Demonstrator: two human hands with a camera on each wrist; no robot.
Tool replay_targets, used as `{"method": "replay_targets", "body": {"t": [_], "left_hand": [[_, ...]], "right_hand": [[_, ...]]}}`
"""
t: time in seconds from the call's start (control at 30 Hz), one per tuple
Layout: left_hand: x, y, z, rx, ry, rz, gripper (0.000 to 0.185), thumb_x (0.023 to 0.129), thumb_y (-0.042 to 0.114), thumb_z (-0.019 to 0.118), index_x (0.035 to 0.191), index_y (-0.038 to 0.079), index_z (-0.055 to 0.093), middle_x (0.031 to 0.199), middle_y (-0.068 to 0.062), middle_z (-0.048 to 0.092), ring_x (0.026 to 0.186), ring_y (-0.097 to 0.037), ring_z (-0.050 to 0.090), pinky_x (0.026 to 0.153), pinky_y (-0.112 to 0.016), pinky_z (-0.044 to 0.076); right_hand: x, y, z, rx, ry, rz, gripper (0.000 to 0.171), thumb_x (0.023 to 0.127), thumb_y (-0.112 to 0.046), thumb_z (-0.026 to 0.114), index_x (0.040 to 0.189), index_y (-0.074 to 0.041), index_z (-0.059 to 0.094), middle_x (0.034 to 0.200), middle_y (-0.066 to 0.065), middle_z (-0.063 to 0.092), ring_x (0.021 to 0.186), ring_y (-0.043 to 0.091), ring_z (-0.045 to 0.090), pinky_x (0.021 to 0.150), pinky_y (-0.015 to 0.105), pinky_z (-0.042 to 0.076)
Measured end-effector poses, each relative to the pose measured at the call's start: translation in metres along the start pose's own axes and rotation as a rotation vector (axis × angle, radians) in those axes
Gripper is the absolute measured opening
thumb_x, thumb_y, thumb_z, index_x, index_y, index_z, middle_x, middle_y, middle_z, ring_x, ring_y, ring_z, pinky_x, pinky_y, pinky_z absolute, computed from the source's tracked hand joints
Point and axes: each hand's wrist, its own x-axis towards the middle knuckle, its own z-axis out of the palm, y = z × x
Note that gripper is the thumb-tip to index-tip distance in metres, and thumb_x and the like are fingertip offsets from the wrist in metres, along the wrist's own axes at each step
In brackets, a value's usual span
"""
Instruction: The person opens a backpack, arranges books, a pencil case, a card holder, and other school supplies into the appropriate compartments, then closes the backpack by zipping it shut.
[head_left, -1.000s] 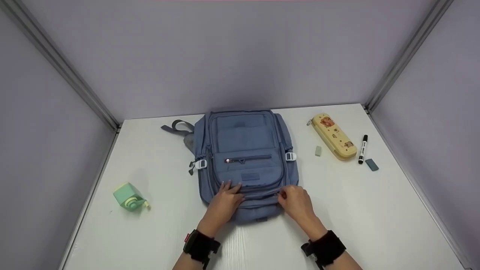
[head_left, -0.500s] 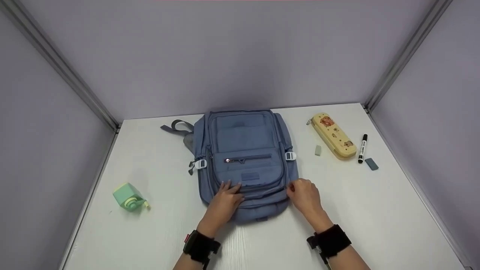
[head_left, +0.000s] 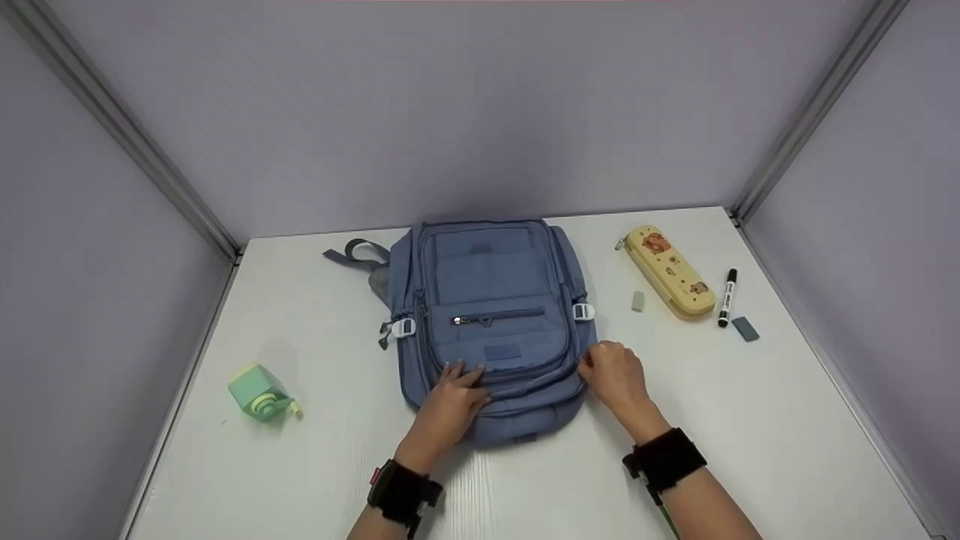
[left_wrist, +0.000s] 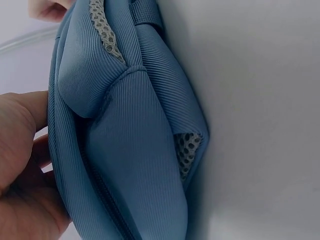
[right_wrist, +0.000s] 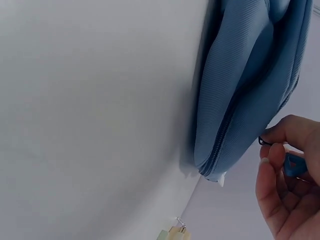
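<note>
Blue ribbed-fabric backpack [head_left: 491, 315] lies flat at centre of the white table [head_left: 750, 435]. Left hand [head_left: 450, 401] rests on its near end, at 6 o'clock, fingers spread flat, gripping nothing. Right hand [head_left: 616, 375] at the backpack's 4 o'clock corner, thumb and forefinger pinching what looks like a small dark zipper pull [right_wrist: 263, 142], partly hidden. Yellow printed pencil case [head_left: 667, 271], black marker [head_left: 726, 297] and two erasers at 2 o'clock; green tape dispenser [head_left: 259, 394] at 8 o'clock.

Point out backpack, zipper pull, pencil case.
backpack [head_left: 491, 277]: head view, front panel above the pocket zip.
zipper pull [right_wrist: 294, 164]: right wrist view, blue tab pinched in the right hand.
pencil case [head_left: 670, 271]: head view, middle of the yellow lid.
</note>
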Motion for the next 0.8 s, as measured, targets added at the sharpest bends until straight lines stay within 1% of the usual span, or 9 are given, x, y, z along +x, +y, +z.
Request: {"method": "replay_targets", "body": {"t": [0.13,0.23,0.37,0.47,0.57,0.7,0.8], "left_hand": [[0.0,0.0,-0.002,-0.028,-0.023,-0.013,0.014,0.091,0.017,0.071,0.095,0.006,0.079,0.13,-0.019,0.06,0.125,-0.051,0.046,0.106,-0.059,0.032],[0.001,0.0,-0.004,-0.045,-0.036,-0.022,0.015,0.091,0.017,0.071,0.096,0.005,0.079,0.131,-0.02,0.059,0.126,-0.052,0.045,0.107,-0.058,0.031],[0.001,0.001,-0.005,-0.054,-0.038,-0.021,0.015,0.091,0.017,0.071,0.095,0.005,0.079,0.131,-0.02,0.059,0.126,-0.052,0.045,0.107,-0.058,0.03],[0.001,0.001,-0.005,-0.057,-0.039,-0.019,0.015,0.091,0.016,0.071,0.096,0.004,0.078,0.131,-0.02,0.059,0.125,-0.053,0.045,0.107,-0.058,0.031],[0.001,0.0,-0.005,-0.059,-0.043,-0.018,0.016,0.091,0.017,0.071,0.098,0.004,0.078,0.131,-0.02,0.059,0.125,-0.053,0.045,0.107,-0.059,0.03],[0.001,-0.001,-0.005,-0.066,-0.053,-0.011,0.016,0.09,0.016,0.071,0.099,0.005,0.078,0.131,-0.021,0.059,0.126,-0.054,0.044,0.107,-0.06,0.029],[0.002,-0.001,-0.005,-0.072,-0.063,-0.007,0.014,0.091,0.016,0.071,0.097,0.007,0.079,0.132,-0.021,0.058,0.126,-0.054,0.043,0.106,-0.06,0.029]], "right_hand": [[0.01,0.005,0.003,0.003,-0.031,0.034,0.038,0.072,-0.002,0.071,0.05,-0.014,0.041,0.053,-0.002,0.042,0.047,0.017,0.039,0.042,0.039,0.037],[0.018,0.008,0.005,0.005,-0.07,0.067,0.037,0.073,-0.003,0.071,0.05,-0.013,0.043,0.053,0.0,0.045,0.047,0.019,0.042,0.044,0.041,0.039],[0.028,0.011,0.007,-0.009,-0.113,0.083,0.036,0.075,-0.004,0.071,0.05,-0.013,0.046,0.055,0.003,0.05,0.047,0.022,0.046,0.046,0.044,0.042],[0.036,0.014,0.009,-0.02,-0.121,0.076,0.035,0.076,-0.005,0.072,0.051,-0.011,0.049,0.056,0.005,0.052,0.048,0.024,0.049,0.047,0.045,0.044],[0.044,0.016,0.01,-0.028,-0.12,0.06,0.029,0.076,-0.005,0.073,0.054,-0.01,0.054,0.057,0.007,0.055,0.05,0.026,0.053,0.049,0.047,0.045],[0.051,0.017,0.013,-0.054,-0.116,0.012,0.027,0.075,-0.004,0.073,0.056,-0.008,0.055,0.059,0.01,0.058,0.05,0.028,0.055,0.049,0.047,0.047],[0.054,0.02,0.015,-0.077,-0.094,-0.039,0.028,0.075,-0.004,0.074,0.055,-0.008,0.054,0.058,0.011,0.057,0.05,0.03,0.057,0.047,0.048,0.046]]}}
